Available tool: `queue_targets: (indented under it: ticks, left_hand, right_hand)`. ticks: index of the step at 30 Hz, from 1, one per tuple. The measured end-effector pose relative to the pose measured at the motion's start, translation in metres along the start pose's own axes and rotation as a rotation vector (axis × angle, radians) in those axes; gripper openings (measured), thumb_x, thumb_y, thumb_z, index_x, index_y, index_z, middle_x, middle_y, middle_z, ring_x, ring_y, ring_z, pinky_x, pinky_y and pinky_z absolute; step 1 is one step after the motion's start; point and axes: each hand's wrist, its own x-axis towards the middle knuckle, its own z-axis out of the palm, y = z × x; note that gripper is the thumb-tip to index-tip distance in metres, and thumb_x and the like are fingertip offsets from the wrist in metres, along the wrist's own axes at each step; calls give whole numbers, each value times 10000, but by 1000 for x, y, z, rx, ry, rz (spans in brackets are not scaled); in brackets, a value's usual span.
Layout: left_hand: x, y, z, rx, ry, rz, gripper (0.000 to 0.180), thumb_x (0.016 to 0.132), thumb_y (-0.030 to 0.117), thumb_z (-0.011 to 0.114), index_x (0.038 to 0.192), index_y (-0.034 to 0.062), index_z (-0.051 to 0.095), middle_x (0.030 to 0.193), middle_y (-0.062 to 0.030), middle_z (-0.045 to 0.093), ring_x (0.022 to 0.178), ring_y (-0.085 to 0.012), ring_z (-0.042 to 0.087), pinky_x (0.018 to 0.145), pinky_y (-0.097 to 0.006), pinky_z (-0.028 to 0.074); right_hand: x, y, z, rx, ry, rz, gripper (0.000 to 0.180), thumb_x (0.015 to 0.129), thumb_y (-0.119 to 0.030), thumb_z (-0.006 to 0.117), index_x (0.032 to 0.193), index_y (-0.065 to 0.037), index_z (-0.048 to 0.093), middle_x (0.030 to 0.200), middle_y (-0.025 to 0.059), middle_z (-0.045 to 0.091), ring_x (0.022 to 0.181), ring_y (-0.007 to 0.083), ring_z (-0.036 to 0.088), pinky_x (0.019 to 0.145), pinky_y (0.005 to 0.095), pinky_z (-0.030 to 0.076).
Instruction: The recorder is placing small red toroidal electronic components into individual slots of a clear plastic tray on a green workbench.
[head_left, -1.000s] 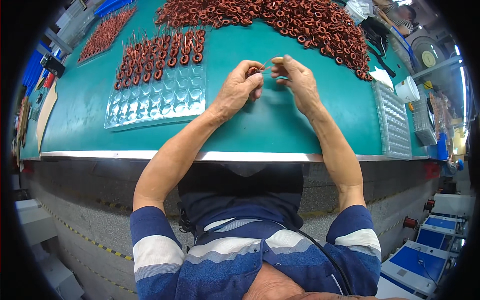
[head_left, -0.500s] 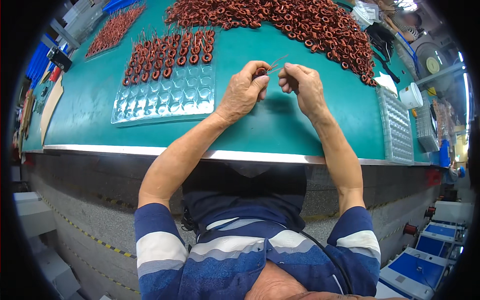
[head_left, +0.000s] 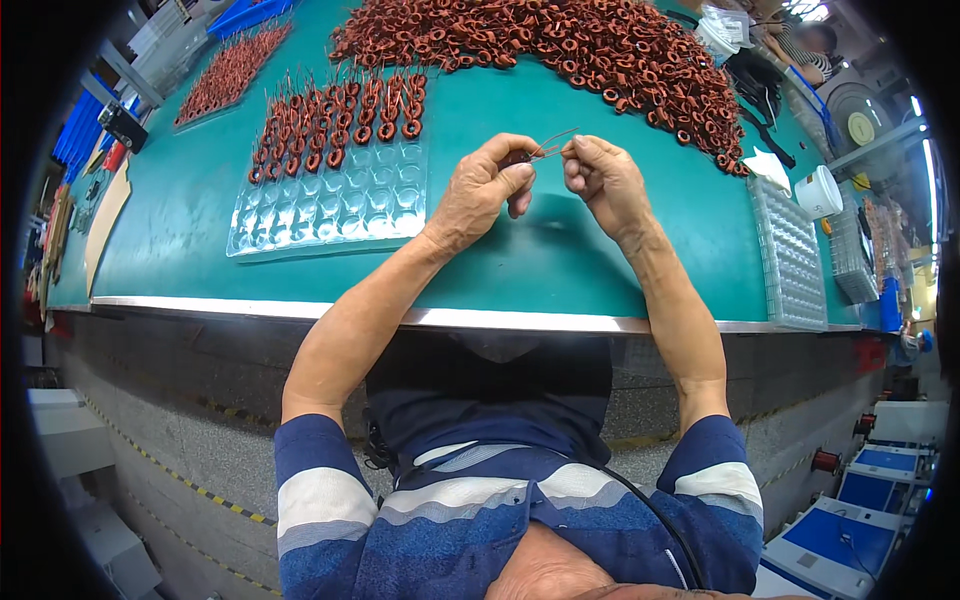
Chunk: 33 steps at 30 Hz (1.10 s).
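Between the thumb and fingers of my left hand [head_left: 474, 192] is a copper-wire toroid coil [head_left: 516, 158], mostly covered by the fingers. Its thin wire leads [head_left: 546, 150] stick out to the right. The closed fingertips of my right hand [head_left: 608, 188] pinch the end of one lead, while another lead points up and free. Both hands are above the green table, right of a clear plastic tray [head_left: 330, 230]. Upright coils [head_left: 335, 125] with leads pointing up fill the tray's far rows; its near pockets hold nothing.
A large heap of loose coils [head_left: 600, 50] spreads across the far side of the table. Another filled tray [head_left: 230, 75] lies at the far left. Stacked clear trays [head_left: 792, 255] and a white tub [head_left: 820, 190] stand at the right. The table's white front edge [head_left: 500, 319] runs near my forearms.
My hands have shifted slightly nearer to me, the left one turning so that the coil is more covered. My right fingertips now meet on a lead's end. The view has tilted a little.
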Motion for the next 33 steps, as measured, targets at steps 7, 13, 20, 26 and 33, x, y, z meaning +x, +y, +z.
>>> queue_targets:
  ticks: [7, 13, 20, 26, 33]
  left_hand:
    - [-2, 6, 3, -88, -80, -101, 251, 969, 172, 534, 1167, 19, 509, 759, -17, 511, 628, -101, 528, 555, -227, 432]
    - [-1, 9, -4, -290, -112, -259, 320, 984, 302, 517, 1114, 11, 537, 689, -14, 483, 547, -117, 513, 491, -240, 420]
    - [-2, 5, -3, -249, -71, -317, 413, 1004, 390, 453, 1039, -6, 565, 687, -38, 525, 544, -122, 537, 470, -239, 428]
    - [-3, -3, 6, 192, -13, -18, 279, 1014, 254, 461, 1098, 5, 556, 715, -22, 545, 617, -94, 541, 551, -229, 451]
    - [-4, -3, 9, 383, 130, 52, 173, 1005, 183, 472, 1056, 33, 540, 673, -3, 538, 576, -80, 515, 513, -224, 419]
  right_hand:
    - [-4, -6, 9, -349, -33, -214, 345, 904, -203, 658, 1184, -12, 596, 783, 9, 560, 646, 83, 502, 565, 200, 404]
    - [-9, -8, 15, -514, -93, -255, 331, 874, -229, 702, 1107, -8, 621, 772, 3, 585, 633, 69, 520, 551, 201, 409]
    - [-8, 0, 14, -658, 62, -207, 277, 873, -283, 708, 783, -41, 608, 618, 0, 577, 491, 46, 489, 409, 189, 345]
    - [-6, -3, 11, -486, 40, -35, 293, 855, -292, 724, 749, -42, 615, 600, 4, 568, 483, 64, 494, 424, 201, 372]
    - [-3, 4, 22, -449, 181, -63, 339, 891, -366, 666, 839, -33, 626, 653, 30, 594, 504, 72, 534, 436, 190, 382]
